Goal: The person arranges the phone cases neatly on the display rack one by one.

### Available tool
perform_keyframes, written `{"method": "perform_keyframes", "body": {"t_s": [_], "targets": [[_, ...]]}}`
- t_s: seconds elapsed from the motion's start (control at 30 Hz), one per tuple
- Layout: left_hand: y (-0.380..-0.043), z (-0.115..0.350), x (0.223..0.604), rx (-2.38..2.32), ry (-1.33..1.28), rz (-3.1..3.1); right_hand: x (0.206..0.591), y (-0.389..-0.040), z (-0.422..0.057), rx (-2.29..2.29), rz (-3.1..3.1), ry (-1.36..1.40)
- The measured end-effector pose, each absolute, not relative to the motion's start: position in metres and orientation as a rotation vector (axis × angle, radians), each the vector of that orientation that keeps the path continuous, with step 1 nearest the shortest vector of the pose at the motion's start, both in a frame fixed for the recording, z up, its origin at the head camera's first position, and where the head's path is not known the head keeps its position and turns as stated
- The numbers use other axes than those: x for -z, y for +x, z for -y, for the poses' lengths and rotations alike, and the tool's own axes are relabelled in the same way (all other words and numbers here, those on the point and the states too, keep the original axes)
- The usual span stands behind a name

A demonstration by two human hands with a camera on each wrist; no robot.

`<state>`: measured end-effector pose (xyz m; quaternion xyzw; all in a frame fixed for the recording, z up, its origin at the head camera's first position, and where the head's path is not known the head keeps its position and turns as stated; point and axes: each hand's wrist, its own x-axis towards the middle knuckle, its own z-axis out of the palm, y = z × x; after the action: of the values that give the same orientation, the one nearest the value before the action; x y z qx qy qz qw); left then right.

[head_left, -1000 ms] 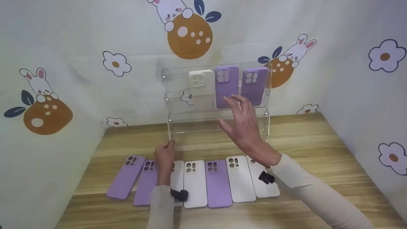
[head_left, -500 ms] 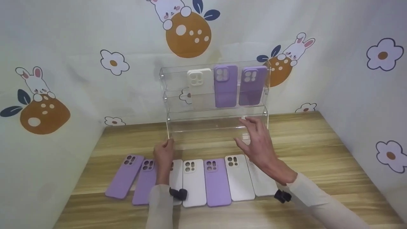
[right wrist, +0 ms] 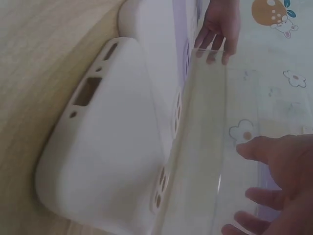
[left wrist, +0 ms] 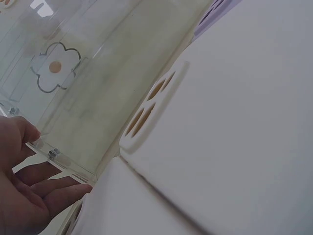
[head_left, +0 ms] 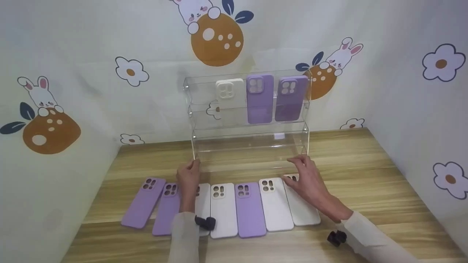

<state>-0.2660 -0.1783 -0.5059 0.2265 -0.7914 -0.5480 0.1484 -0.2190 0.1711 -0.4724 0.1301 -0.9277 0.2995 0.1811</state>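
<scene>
A clear tiered display stand [head_left: 250,147] stands at the back of the table. My left hand [head_left: 188,177] pinches its front left corner; in the left wrist view the thumb lies over the clear side panel [left wrist: 63,164] and the fingers lie under it. My right hand [head_left: 310,186] is spread at the stand's front right corner, thumb over the top of the rightmost white phone case [head_left: 305,210]. Apart fingers [right wrist: 264,197] show in the right wrist view, holding nothing. On the upper tier lean a white phone case [head_left: 230,89] and two purple phone cases [head_left: 260,100].
Several phone cases lie in a row before the stand, among them a tilted purple case [head_left: 143,204] at the far left and another purple case [head_left: 251,212] mid-row. The left forearm partly covers a white case [head_left: 205,201]. Patterned cloth [head_left: 157,33] hangs behind.
My right hand has come down and right from before the upper purple cases to the stand's front right corner, over the rightmost white case. The left hand keeps its grip on the stand.
</scene>
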Motion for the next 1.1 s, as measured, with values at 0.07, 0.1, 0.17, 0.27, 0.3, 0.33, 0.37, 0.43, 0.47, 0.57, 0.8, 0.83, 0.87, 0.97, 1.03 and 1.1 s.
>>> {"method": "perform_keyframes", "body": {"t_s": [0.07, 0.1, 0.17, 0.27, 0.3, 0.33, 0.37, 0.43, 0.47, 0.57, 0.8, 0.83, 0.87, 0.97, 1.03, 1.1], "targets": [[-0.266, 0.179, 0.506, 1.564, 0.66, 2.286, 0.477, -0.219, -0.174, -0.838, 2.671, 0.356], [-0.266, 0.179, 0.506, 1.558, 0.657, 2.286, 0.478, -0.218, -0.175, -0.838, 2.705, 0.346], [-0.265, 0.179, 0.506, 1.566, 0.642, 2.283, 0.481, -0.217, -0.178, -0.844, 2.777, 0.326], [-0.265, 0.179, 0.505, 1.585, 0.633, 2.278, 0.485, -0.217, -0.18, -0.853, 2.862, 0.297], [-0.265, 0.179, 0.505, 1.595, 0.633, 2.277, 0.486, -0.217, -0.181, -0.853, 2.881, 0.29], [-0.265, 0.179, 0.505, 1.608, 0.636, 2.277, 0.487, -0.217, -0.181, -0.855, 2.894, 0.284], [-0.265, 0.179, 0.504, 1.614, 0.639, 2.277, 0.488, -0.217, -0.181, -0.851, 2.906, 0.277], [-0.265, 0.179, 0.504, 1.62, 0.648, 2.282, 0.49, -0.217, -0.181, -0.841, 2.929, 0.256], [-0.265, 0.179, 0.504, 1.629, 0.652, 2.285, 0.491, -0.218, -0.181, -0.832, 2.943, 0.246], [-0.265, 0.179, 0.503, 1.632, 0.673, 2.295, 0.492, -0.218, -0.18, -0.829, 2.989, 0.2], [-0.266, 0.179, 0.503, 1.597, 0.719, 2.315, 0.489, -0.219, -0.178, -0.809, 3.05, 0.109], [-0.266, 0.179, 0.503, 1.603, 0.722, 2.318, 0.488, -0.219, -0.178, -0.801, 3.058, 0.098], [-0.266, 0.18, 0.504, 1.61, 0.725, 2.319, 0.488, -0.219, -0.177, -0.797, 3.066, 0.084], [-0.266, 0.18, 0.505, 1.626, 0.718, 2.314, 0.485, -0.22, -0.176, -0.785, 3.109, 0.047], [-0.266, 0.18, 0.505, 1.639, 0.722, 2.311, 0.484, -0.22, -0.175, -0.77, 3.14, 0.029], [-0.265, 0.18, 0.505, 1.655, 0.717, 2.303, 0.482, -0.221, -0.175, -0.752, 3.158, 0.022]]}}
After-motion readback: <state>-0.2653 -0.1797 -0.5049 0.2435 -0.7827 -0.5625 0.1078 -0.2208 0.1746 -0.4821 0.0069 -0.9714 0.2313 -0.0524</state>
